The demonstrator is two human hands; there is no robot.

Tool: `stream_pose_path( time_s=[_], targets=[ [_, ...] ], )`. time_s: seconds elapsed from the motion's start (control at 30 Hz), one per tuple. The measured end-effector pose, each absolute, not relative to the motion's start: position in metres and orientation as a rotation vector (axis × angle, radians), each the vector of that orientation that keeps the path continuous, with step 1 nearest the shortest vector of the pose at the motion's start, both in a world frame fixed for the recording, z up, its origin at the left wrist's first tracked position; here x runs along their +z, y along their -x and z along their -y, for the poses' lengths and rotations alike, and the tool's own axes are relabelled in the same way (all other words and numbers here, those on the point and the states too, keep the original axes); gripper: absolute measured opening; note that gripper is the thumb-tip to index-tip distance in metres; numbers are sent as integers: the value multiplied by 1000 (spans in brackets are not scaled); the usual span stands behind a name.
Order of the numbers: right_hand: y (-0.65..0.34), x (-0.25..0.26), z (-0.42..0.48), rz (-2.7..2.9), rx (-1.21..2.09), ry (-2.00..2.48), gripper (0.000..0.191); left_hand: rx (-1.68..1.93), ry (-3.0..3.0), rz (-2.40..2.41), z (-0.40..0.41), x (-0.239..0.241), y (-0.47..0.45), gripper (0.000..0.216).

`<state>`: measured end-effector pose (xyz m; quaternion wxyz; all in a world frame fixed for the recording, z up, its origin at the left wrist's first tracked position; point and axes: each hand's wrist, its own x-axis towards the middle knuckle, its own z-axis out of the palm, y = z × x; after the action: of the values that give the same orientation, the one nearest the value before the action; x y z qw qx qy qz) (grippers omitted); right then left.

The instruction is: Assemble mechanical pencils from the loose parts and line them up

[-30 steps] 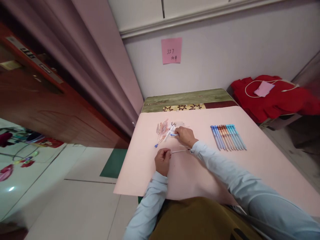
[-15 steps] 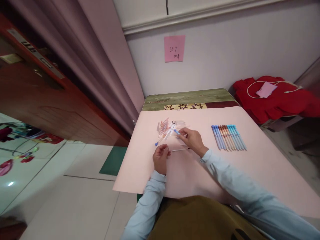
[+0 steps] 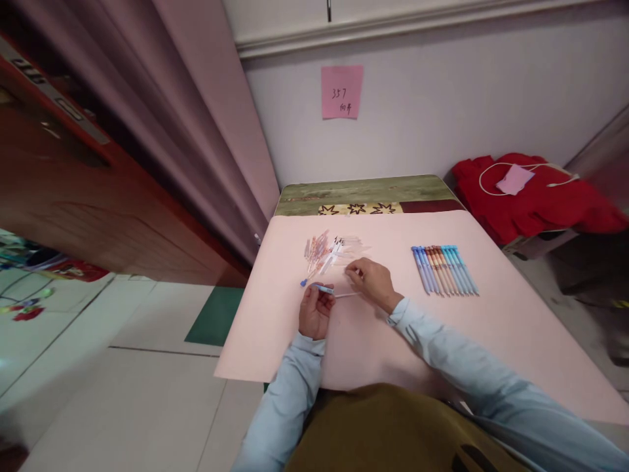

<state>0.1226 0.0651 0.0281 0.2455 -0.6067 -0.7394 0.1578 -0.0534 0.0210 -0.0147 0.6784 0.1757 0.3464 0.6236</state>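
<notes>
Refill [image 3: 346,295], tip inside left hand [image 3: 314,313]

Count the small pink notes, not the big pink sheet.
2. One pink note is stuck on the wall above the table; the other note lies on the red cloth at right. None seems hidden.

Bare pink table cover [image 3: 388,239] lies open between the pile of pen parts [image 3: 328,251] and the row of pens [image 3: 445,269]; the wall [image 3: 442,131] closes the far side.

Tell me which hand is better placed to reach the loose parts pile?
Probably the right hand: it lies just beside the pile, while the left hand grips a blue pen piece.
</notes>
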Motion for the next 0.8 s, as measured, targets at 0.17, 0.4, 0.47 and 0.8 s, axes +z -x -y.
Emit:
stream_pose_path(
  time_s=[0.17, 0.4, 0.47, 0.8],
  targets=[
    [-111, 20, -94, 2237, 223, 1768, 23, 1363, -430, -782, -22, -17, 54, 31],
    [-101, 18, -101, 2419, 22, 1746, 27, 1310, -451, -757, -19, -17, 56, 34],
    [-101, 20, -102, 2469, 15, 1734, 27, 1303, -442, -749, -19, -18, 56, 34],
    [-103, 19, -105, 2556, 11, 1624, 31, 1286, -423, -735, -19, -17, 56, 37]
  ],
)
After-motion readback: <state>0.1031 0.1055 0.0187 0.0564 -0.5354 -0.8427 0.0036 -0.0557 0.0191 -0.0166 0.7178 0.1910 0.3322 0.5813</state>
